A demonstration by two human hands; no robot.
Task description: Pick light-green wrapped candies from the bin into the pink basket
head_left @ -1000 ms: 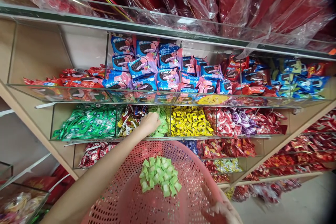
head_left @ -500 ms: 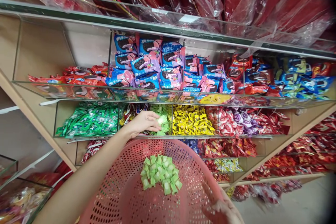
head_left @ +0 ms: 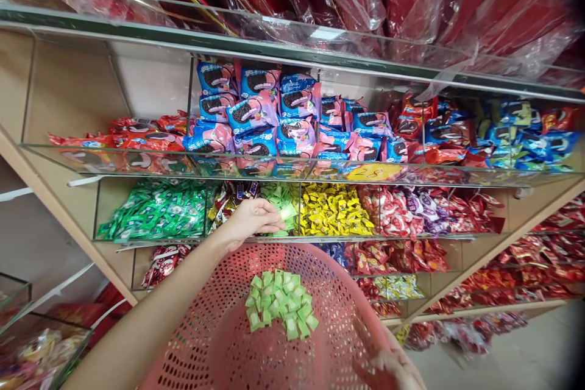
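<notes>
So the left hand [head_left: 253, 219] has thumb and fingers pinched closed on one light-green wrapped candy [head_left: 287, 212], just beyond the far rim of the pink plastic basket [head_left: 205, 329]. Right hand [head_left: 390, 368] has the basket by its right rim, fingers kinda blurry. Key thing: the green candy pile [head_left: 280, 304] inside the basket is lower and nearer than the pinch. Left hand's way closer to the candy; can't really tell its long axis.

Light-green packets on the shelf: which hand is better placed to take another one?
Left, probably: the left hand is at the packets, pinching one packet, while the right hand is lower, at the right side of the basket.
</notes>
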